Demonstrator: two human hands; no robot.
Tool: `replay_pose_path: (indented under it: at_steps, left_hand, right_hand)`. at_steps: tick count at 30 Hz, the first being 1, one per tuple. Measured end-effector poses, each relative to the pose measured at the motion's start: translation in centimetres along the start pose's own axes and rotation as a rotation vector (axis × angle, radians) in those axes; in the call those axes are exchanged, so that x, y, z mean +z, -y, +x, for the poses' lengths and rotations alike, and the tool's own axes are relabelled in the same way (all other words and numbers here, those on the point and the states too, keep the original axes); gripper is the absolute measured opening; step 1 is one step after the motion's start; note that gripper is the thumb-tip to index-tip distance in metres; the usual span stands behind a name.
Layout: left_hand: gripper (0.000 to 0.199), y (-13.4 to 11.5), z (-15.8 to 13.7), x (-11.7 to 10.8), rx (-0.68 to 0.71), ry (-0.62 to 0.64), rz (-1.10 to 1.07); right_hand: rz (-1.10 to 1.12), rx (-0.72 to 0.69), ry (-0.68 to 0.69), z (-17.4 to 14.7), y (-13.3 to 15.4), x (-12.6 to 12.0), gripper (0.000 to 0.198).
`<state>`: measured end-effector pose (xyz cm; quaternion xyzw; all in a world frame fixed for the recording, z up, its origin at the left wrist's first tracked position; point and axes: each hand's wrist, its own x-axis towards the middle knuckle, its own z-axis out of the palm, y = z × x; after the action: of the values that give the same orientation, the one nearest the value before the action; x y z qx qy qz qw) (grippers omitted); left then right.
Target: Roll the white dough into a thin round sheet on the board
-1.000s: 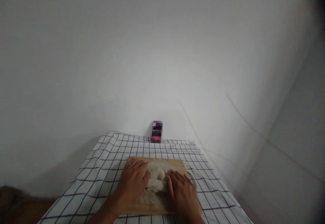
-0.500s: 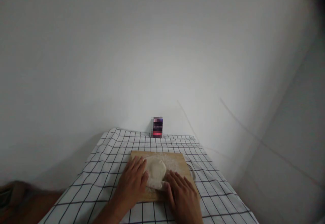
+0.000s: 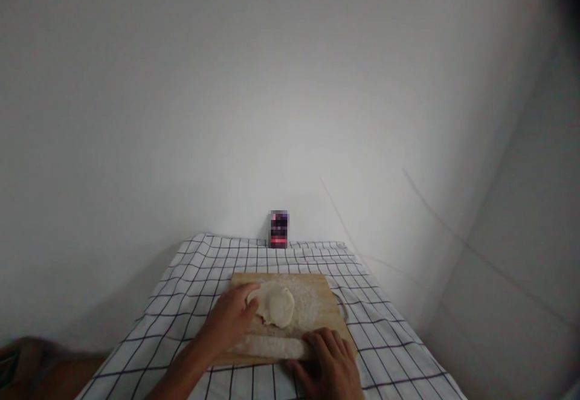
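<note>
A flattened piece of pale dough (image 3: 281,307) lies on a floured wooden board (image 3: 324,303). At the dough's left edge is my left hand (image 3: 233,312), its thumb and fingers closing on the rim. Nearer to me, a flour-dusted rolling pin (image 3: 272,347) lies crosswise along the front of the board. My right hand (image 3: 333,361) is wrapped over the pin's right end, which its fingers hide. My left forearm passes over the other end of the pin.
A white cloth with black checks (image 3: 190,285) covers the table. At the back, a blurred-out dark upright object (image 3: 278,229) leans by the wall. A metal ring handle (image 3: 342,307) sticks out from the board's right side. Something brown (image 3: 31,364) is at lower left.
The rolling pin has come off the dough toward me, with my right hand at its end. My left hand has left the pin and moved onto the dough's left edge.
</note>
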<state>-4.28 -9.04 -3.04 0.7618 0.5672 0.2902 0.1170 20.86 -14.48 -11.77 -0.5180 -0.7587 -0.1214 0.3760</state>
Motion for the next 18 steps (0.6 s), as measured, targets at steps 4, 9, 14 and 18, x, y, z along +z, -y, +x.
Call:
replay_pose_path:
  at_steps: [4,9,14,18]
  left_hand:
    - [0.04,-2.8,4.2,-0.3,0.152,0.167,-0.087]
    - [0.033,-3.9,7.6,1.0,0.248,0.393,-0.055]
    - [0.033,-2.6,7.4,0.8,0.19,0.339,-0.021]
    - [0.032,-1.8,6.6,-0.2,0.144,0.3,-0.022]
  right_hand:
    - [-0.001,-0.003,0.007,0.2,0.2,-0.4,0.036]
    - [0.024,0.024,0.025,0.3,0.3,-0.8,0.032]
    - [0.056,0.019,0.063,0.3,0.3,-1.1,0.03]
    - [0.031,0.034,0.092,0.7,0.4,-1.6,0.03]
